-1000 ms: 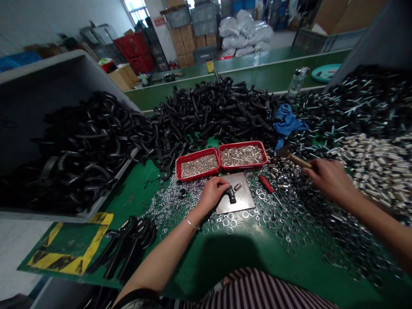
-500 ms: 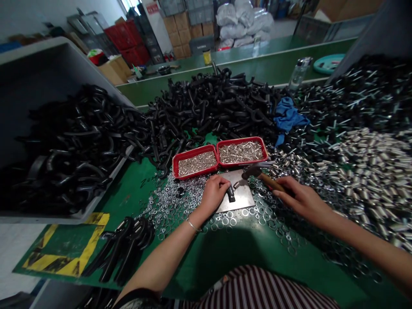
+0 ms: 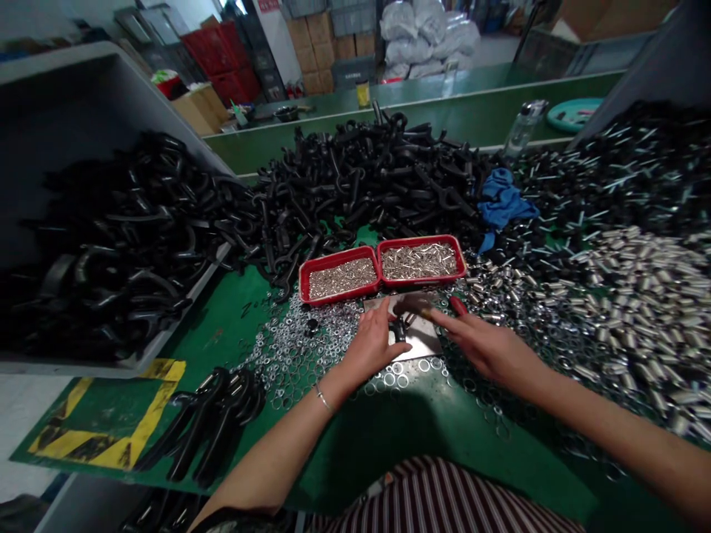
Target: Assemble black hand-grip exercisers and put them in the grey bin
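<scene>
My left hand [image 3: 375, 337] lies at the left edge of a flat metal plate [image 3: 425, 344], thumb and fingers spread apart. A short black plastic part [image 3: 398, 330] is on the plate beside it, close to the thumb; whether they touch I cannot tell. My right hand [image 3: 481, 340] is closed round the handle of a hammer. The hammer's head [image 3: 414, 303] is smeared by motion and hangs low over the plate, near the black part. A small metal cylinder [image 3: 409, 320] shows beside that part, partly hidden.
Two red trays [image 3: 380, 280] of small metal pins stand behind the plate. Loose washers [image 3: 300, 348] surround it. Black parts [image 3: 355, 170] pile up behind, metal sleeves [image 3: 638, 296] at right. A red handle [image 3: 458, 306], blue cloth [image 3: 503, 196] and grey bin [image 3: 208, 277] are also there.
My left fingers have let go of the black part and spread apart. The right hand has brought the hammer left, and its head is now over the plate.
</scene>
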Motion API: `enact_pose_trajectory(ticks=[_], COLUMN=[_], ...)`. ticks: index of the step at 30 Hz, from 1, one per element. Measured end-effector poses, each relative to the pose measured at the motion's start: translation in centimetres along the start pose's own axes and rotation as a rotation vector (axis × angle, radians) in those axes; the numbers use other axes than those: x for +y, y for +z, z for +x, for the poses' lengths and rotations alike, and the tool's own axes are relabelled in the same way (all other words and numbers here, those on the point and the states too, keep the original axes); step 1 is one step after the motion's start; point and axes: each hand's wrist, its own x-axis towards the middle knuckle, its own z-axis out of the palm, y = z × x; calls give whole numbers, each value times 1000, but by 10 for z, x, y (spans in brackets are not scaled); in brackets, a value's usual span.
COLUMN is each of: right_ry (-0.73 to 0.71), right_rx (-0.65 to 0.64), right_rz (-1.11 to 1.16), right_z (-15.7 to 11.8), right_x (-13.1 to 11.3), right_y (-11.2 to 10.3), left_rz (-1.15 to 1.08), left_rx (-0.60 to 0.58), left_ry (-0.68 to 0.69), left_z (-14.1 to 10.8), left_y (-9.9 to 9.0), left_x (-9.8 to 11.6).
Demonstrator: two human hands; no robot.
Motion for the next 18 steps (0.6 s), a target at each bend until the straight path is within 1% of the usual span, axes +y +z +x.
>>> enact_pose_trajectory(ticks=[2, 3, 4, 5, 6, 8, 10, 11, 12, 13, 15, 17, 18], right_ry=[8, 44, 99, 173, 262, 443, 569, 610, 629, 619, 505, 342, 271], right_rx=[-113, -130, -118, -82, -15, 161, 334, 383, 394, 363, 284, 229, 199], right_rz=[32, 65, 108, 152, 187, 197, 111, 42, -35, -131, -352, -501, -504], right_z=[2, 1, -1, -4, -9, -20, -32, -37, -41, -43, -42, -33, -27], right_x=[4, 6, 7, 10, 14, 31, 60, 77, 95, 111, 133, 137, 132], right_y=[3, 2, -2, -7, -13, -30, -49, -59, -69, -77, -87, -86, -80], left_rz=[-7, -9, -9, -4, 6, 26, -2, -54, -146, -285, -685, -1141, -1336], left_rx=[2, -1, -6, -12, -16, -11, 15, 41, 72, 101, 123, 98, 81], left_ry=[-12, -13, -10, -6, -3, -4, -41, -88, -160, -253, -458, -593, -624], left_z=[0, 0, 0, 0, -1, 0, 3, 5, 7, 9, 10, 6, 2], left_y=[0, 0, 0, -1, -1, -2, -4, -6, -8, -11, -16, -20, -21], left_x=[-1, -1, -1, -1, -1, -1, -1, -1, 0, 2, 9, 20, 26])
